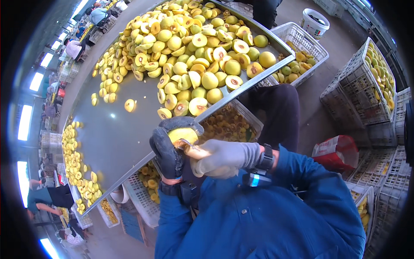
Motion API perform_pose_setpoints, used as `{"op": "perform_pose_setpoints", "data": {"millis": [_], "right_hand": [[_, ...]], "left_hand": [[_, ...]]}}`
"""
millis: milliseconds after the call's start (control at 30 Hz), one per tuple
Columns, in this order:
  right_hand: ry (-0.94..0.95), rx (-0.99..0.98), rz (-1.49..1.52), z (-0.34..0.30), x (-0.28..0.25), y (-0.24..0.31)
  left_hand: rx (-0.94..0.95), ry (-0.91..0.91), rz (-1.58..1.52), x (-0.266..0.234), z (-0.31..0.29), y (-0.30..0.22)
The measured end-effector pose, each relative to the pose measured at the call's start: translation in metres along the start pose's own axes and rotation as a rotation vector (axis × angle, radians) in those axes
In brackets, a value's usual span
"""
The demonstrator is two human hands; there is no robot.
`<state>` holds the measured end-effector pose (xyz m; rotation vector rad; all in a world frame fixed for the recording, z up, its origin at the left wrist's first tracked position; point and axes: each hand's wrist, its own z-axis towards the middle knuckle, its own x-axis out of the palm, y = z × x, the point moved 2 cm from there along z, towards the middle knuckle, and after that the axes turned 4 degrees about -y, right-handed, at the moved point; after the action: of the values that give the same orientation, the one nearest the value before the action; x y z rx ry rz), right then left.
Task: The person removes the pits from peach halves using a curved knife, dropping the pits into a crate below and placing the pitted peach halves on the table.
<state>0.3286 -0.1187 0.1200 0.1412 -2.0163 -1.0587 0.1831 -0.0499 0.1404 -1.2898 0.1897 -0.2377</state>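
Observation:
In front of my chest, my left hand (pixel 165 149), in a black glove, is closed around a yellow peach half (pixel 183 134). My right hand (pixel 230 156) wears a grey glove and grips a pitting knife by its pale wooden handle (pixel 197 152). The knife's metal tip is against the brownish cut side of the peach half, partly hidden by the fruit and glove. Just beyond both hands, a metal table (pixel 125 146) bears a big heap of halved yellow peaches (pixel 185 56), several showing reddish pits.
Below the table's near edge stand crates of pits (pixel 226 125) and peach pieces (pixel 148 180). Beyond my right knee is a white crate (pixel 317 58) of peaches, then a white bucket (pixel 315 23). Stacked crates (pixel 358 86) and a red-white bag (pixel 338 151) stand right. Other people sit far left.

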Motion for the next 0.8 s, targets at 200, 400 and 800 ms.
{"op": "perform_pose_setpoints", "data": {"millis": [200, 400, 800], "right_hand": [[-0.513, -0.778, -1.189, 0.035, -0.03, -0.025], [-0.797, -0.149, -1.578, 0.041, -0.099, -0.075], [-0.771, -0.005, -1.471, 0.016, -0.122, -0.112]], "left_hand": [[-0.111, -0.187, -0.34, 0.013, -0.003, 0.035], [-0.191, -0.335, -0.377, -0.02, -0.012, 0.083], [-0.039, -1.045, 0.398, -0.281, -0.076, 0.12]]}}
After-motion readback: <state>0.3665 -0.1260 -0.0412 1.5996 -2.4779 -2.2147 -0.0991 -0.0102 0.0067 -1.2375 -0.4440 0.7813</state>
